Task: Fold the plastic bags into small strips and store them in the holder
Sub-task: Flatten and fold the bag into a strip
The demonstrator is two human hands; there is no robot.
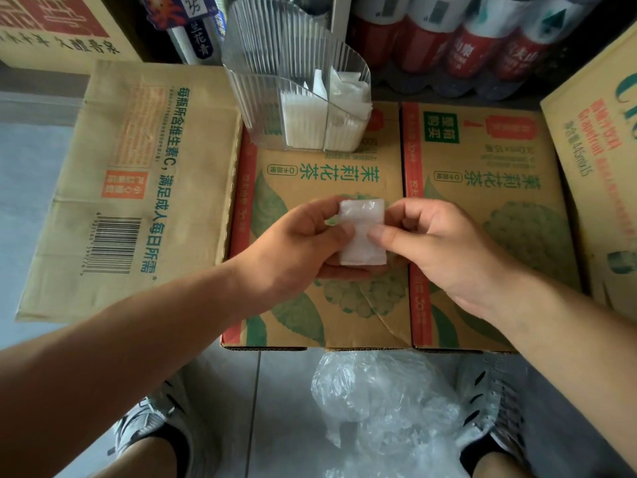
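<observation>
A small, flat, white folded bag [362, 232] is pinched between the left hand [296, 243] and right hand [437, 243], the clear ribbed holder [262, 81] beyond it stands upright with white folded strips [303, 122] in two compartments, and crumpled clear bags [386, 401] lie on the floor [286, 408].

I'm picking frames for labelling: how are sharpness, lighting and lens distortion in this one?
Head view: the folded bag between left hand and right hand is sharp; light is soft, dim, without hard shadows; the wide lens bows the cartons near the borders; the loose bags on the floor look hazy, with mild glare.
</observation>
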